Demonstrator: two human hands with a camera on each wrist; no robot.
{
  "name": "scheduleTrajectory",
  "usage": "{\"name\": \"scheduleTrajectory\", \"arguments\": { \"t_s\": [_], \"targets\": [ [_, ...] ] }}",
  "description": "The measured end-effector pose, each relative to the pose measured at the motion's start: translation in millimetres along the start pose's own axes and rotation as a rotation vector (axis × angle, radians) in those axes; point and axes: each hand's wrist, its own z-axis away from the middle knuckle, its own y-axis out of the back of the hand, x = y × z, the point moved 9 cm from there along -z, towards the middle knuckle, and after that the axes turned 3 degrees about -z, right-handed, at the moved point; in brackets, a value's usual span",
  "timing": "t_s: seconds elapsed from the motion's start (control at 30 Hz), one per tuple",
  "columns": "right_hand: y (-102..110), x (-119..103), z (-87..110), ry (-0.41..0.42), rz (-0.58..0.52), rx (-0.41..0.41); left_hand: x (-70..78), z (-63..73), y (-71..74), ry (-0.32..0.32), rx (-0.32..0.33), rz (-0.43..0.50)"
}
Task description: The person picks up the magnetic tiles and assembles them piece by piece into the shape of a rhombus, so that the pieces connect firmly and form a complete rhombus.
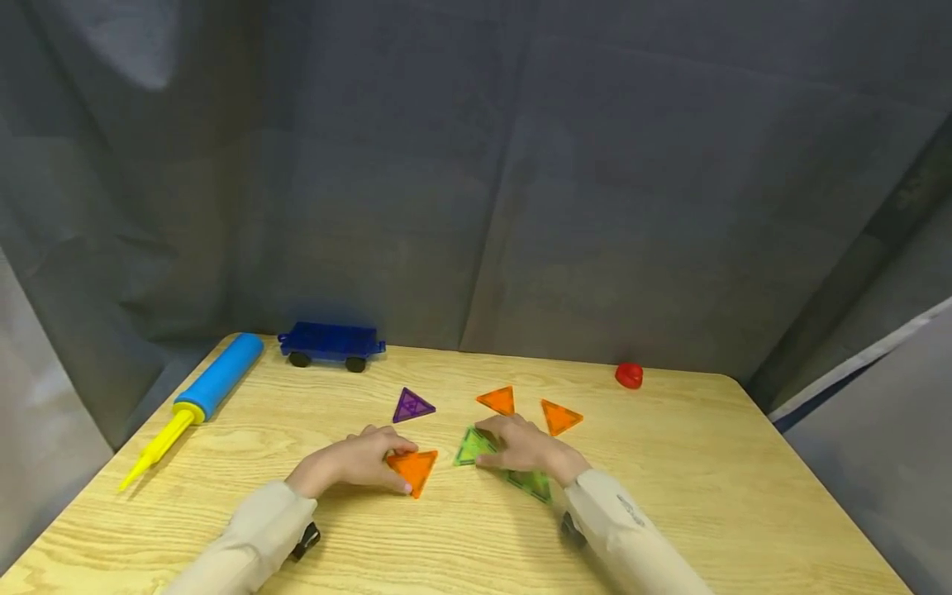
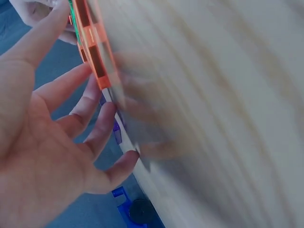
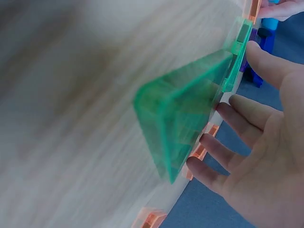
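Observation:
My left hand (image 1: 360, 459) holds an orange translucent triangle tile (image 1: 416, 471) flat on the table, thumb at its near side and index finger at its far side. To the right, my right hand (image 1: 524, 448) grips a green triangle tile (image 1: 470, 449) between thumb and index finger; part of it is hidden by the hand. A second green triangle tile (image 1: 531, 486) lies beneath the right palm and wrist, large and close in the right wrist view. Beyond the hands lie a purple triangle tile (image 1: 412, 405) and two more orange triangle tiles, one (image 1: 500, 401) left of the other (image 1: 559, 416).
A blue wheeled toy car base (image 1: 330, 343) stands at the back left edge. Along the left edge lies a blue and yellow hand pump (image 1: 211, 384). A small red object (image 1: 629, 375) sits at the back right of the wooden table (image 1: 706, 496). Dark curtain hangs behind.

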Motion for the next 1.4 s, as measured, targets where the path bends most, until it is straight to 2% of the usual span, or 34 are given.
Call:
{"name": "scheduleTrajectory", "arguments": {
  "t_s": [0.17,0.37,0.67,0.87,1.07,1.27,1.4],
  "targets": [
    [0,3,-5.4,-0.034,-0.006,-0.008,0.0,-3.4,-2.8,0.008,0.003,-0.014],
    [0,6,-9.8,-0.052,0.045,-0.010,0.9,-6.9,-4.7,0.004,0.004,-0.023],
    [1,2,-11.4,0.009,0.027,0.007,-6.8,-9.4,-4.4,-0.017,0.042,0.035],
    [1,4,-9.5,-0.007,-0.038,0.016,-10.8,-9.9,-3.5,-0.040,0.091,0.087],
    [0,4,-9.5,0.012,-0.058,0.041,-14.0,-8.4,-3.9,-0.042,0.105,0.128],
    [-1,0,-8.9,0.043,-0.084,0.054,-12.6,-7.9,-4.0,-0.065,0.122,0.159],
    [-2,-4,-6.1,0.073,-0.087,0.044,-12.0,-8.0,-4.6,-0.057,0.130,0.166]
  ]
}}
